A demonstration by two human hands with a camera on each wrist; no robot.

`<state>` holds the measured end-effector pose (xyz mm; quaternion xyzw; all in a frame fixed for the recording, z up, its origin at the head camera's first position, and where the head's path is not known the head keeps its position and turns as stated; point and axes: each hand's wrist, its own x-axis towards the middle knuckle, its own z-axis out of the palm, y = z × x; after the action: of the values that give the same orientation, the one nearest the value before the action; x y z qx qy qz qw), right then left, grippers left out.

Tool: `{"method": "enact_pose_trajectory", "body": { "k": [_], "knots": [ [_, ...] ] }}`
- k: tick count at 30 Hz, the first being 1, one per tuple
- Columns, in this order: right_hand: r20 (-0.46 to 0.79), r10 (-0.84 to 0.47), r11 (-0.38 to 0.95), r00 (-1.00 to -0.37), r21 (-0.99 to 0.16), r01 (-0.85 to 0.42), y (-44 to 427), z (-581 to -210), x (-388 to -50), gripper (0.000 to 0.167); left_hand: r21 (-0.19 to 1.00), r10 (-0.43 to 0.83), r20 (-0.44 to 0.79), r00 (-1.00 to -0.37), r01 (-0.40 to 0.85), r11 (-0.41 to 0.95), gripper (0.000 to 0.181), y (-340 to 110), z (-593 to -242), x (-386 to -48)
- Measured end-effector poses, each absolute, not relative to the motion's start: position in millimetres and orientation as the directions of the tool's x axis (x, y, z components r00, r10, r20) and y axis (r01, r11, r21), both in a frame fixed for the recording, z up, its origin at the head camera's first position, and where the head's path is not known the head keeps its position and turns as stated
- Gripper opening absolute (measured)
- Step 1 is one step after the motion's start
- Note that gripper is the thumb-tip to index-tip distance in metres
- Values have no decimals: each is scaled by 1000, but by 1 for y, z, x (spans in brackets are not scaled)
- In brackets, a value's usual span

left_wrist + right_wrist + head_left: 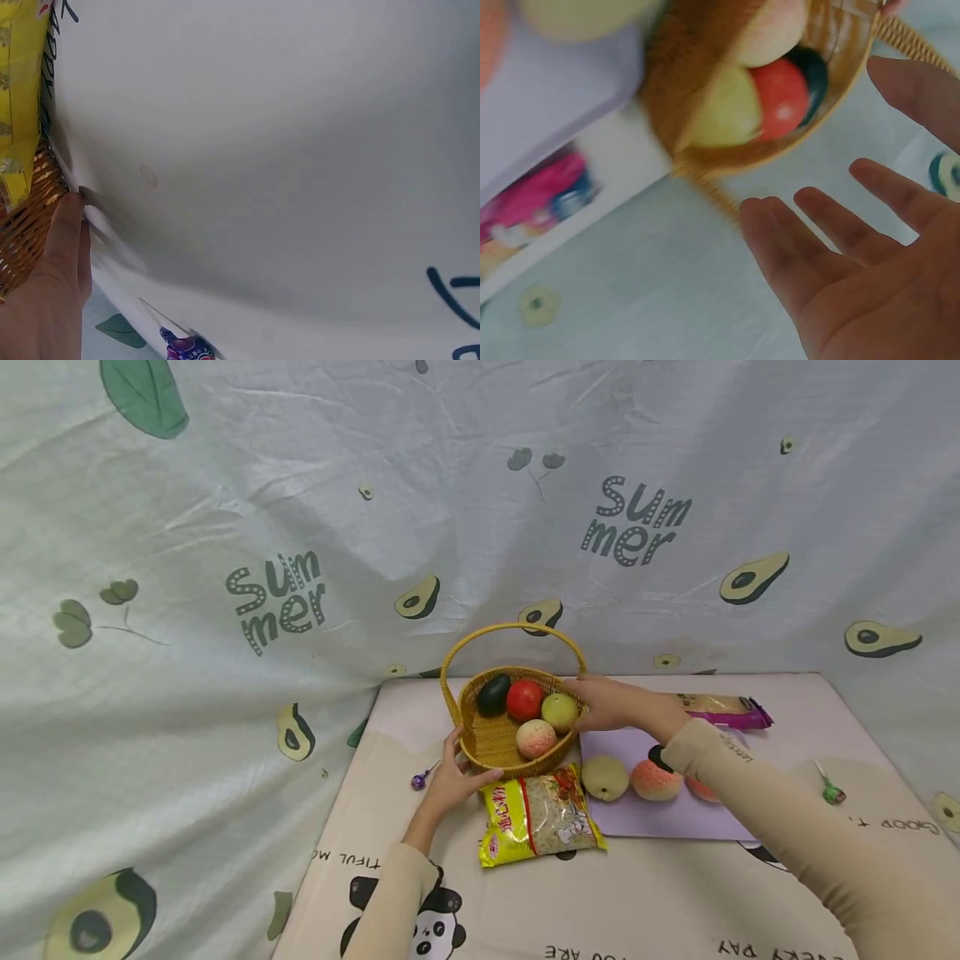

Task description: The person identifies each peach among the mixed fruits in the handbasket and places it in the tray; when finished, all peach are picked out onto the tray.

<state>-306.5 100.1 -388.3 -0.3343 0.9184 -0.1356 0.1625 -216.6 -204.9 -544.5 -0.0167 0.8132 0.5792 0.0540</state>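
A yellow wicker basket (pixel 491 739) with a tall arched handle stands at the back of the table. Inside lie a dark green oval fruit (pixel 494 695), a red round fruit (pixel 525 700), a yellow-green fruit (pixel 559 712) and a peach (pixel 536 739). My left hand (pixel 452 783) touches the basket's left front side, thumb spread from the fingers; the left wrist view shows its fingers straight along the weave. At the right rim is my right hand (pixel 602 701), its fingers extended and apart in the right wrist view (pixel 870 262), with nothing in its grasp.
A yellow food packet (pixel 540 817) lies before the basket. On a lilac board (pixel 667 821) sit a pale green fruit (pixel 605 777) and peaches (pixel 656 781), partly behind my right sleeve. A purple-ended packet (pixel 738 714) and lollipops (pixel 418 781) lie around. A curtain (pixel 465 510) hangs behind.
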Motion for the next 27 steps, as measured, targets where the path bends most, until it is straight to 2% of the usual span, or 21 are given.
{"method": "enact_pose_trajectory", "body": {
  "k": [7,11,13,19,27],
  "knots": [
    [-296,-716,698,-632,-279,-660,31,-391,-316,61,941,31,-101,-994,-85,326,114,-204,-546,-216],
    [-338,-719,688,-607,-222,-691,9,-397,-321,52,944,37,-91,-995,-75,321,113,-203,-545,-215],
    [-358,-711,693,-605,-214,-688,1,-402,-324,49,946,39,-93,-995,-76,315,113,-203,-543,-215],
    [-434,-665,721,-607,-162,-674,-8,-414,-327,55,940,16,-110,-994,-98,326,112,-203,-543,-215],
    [-461,-602,777,-652,-150,-611,-1,-420,-322,60,943,20,-101,-995,-90,320,113,-203,-546,-216]
  ]
}}
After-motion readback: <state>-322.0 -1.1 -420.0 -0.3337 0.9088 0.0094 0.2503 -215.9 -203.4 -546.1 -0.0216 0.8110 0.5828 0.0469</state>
